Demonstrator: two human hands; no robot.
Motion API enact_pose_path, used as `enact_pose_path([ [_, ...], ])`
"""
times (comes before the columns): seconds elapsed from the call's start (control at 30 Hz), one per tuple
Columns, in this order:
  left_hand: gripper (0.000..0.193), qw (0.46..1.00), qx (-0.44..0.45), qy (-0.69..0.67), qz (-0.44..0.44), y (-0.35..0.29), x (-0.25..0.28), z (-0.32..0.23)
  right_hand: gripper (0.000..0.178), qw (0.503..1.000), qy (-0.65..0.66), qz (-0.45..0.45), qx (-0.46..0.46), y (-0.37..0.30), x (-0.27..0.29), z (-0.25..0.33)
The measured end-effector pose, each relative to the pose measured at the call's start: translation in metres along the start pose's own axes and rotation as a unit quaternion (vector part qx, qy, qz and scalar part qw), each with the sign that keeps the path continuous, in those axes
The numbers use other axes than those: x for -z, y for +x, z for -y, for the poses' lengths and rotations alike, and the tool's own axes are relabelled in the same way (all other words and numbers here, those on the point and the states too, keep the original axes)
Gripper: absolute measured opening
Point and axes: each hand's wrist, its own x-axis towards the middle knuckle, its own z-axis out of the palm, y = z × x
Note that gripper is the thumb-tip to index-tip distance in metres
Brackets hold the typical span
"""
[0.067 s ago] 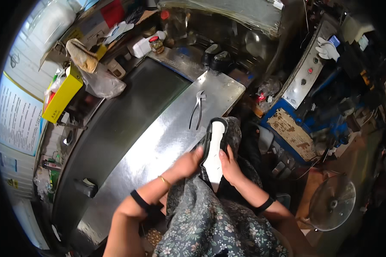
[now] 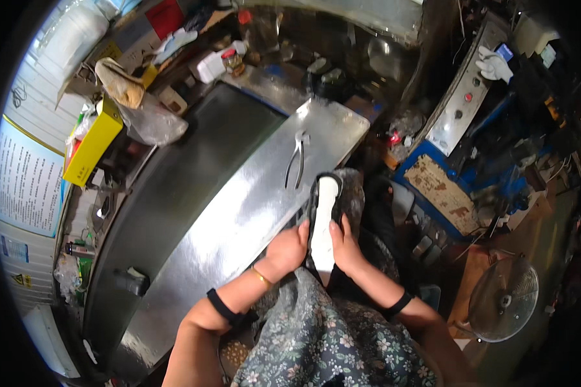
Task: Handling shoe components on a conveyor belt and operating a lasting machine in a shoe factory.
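Observation:
A black shoe upper on a last, its white insole board (image 2: 323,222) facing up, rests over my lap with the heel end away from me. My left hand (image 2: 288,249) is closed on its left edge, fingers partly tucked under the side. From the right, my right hand (image 2: 346,250) grips the other edge, its thumb beside the white board. Beyond the shoe, a pair of lasting pincers (image 2: 301,139) lies on the metal tabletop (image 2: 239,209), apart from both hands. Both hands' undersides are hidden.
A dark conveyor belt (image 2: 168,174) curves along the left, carrying another black shoe (image 2: 132,281). A yellow box (image 2: 95,143) stands on the shelf behind it. At right are a machine's control panel (image 2: 465,103) and a round wire fan guard (image 2: 503,300).
My left hand has shifted slightly to the right along the shoe's edge and looks more settled against it. My right hand stays at its side. The whole view has shifted slightly.

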Motion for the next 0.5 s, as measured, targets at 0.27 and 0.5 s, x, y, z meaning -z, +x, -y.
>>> enact_pose_path([
  [0.27,0.035,0.991,0.033,-0.125,-0.048,0.01,-0.024,0.017,0.07,0.998,-0.033,0.008,0.049,0.005,0.006,0.018],
  [0.5,0.062,0.581,0.273,-0.765,0.059,0.043,0.007,-0.042,0.07,0.978,0.089,0.173,0.074,-0.021,0.071,0.071],
])
